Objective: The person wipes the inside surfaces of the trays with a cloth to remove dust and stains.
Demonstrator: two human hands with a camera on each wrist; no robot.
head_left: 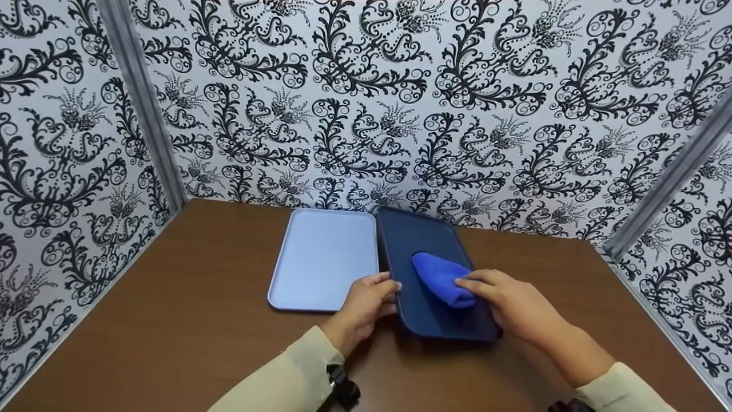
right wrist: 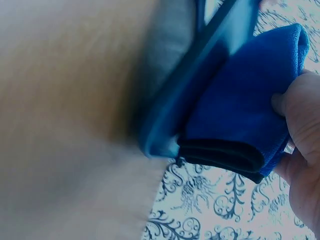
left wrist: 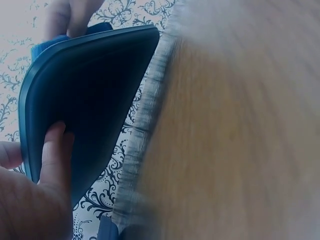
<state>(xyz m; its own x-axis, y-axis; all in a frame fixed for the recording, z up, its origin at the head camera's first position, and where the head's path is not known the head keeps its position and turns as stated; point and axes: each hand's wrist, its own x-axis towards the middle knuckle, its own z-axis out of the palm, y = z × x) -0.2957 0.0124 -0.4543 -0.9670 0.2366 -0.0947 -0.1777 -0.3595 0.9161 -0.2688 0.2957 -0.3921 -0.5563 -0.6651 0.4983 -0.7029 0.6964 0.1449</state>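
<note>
A dark blue tray (head_left: 426, 234) is tilted up off the table in the head view. My left hand (head_left: 366, 306) grips its left edge, thumb on the upper side; in the left wrist view the fingers (left wrist: 55, 157) lie against the tray's underside (left wrist: 95, 90). My right hand (head_left: 517, 303) holds a folded bright blue cloth (head_left: 441, 278) over the tray's inner face, toward its right side. Seen from the right wrist, the thumb pinches the folded cloth (right wrist: 245, 100) close to the tray's rim (right wrist: 187, 75).
A light blue tray (head_left: 329, 257) lies flat on the brown wooden table (head_left: 194, 309), left of the dark one and close to my left hand. Behind stands a wall (head_left: 366, 114) with black scroll patterns, and patterned side panels flank the table.
</note>
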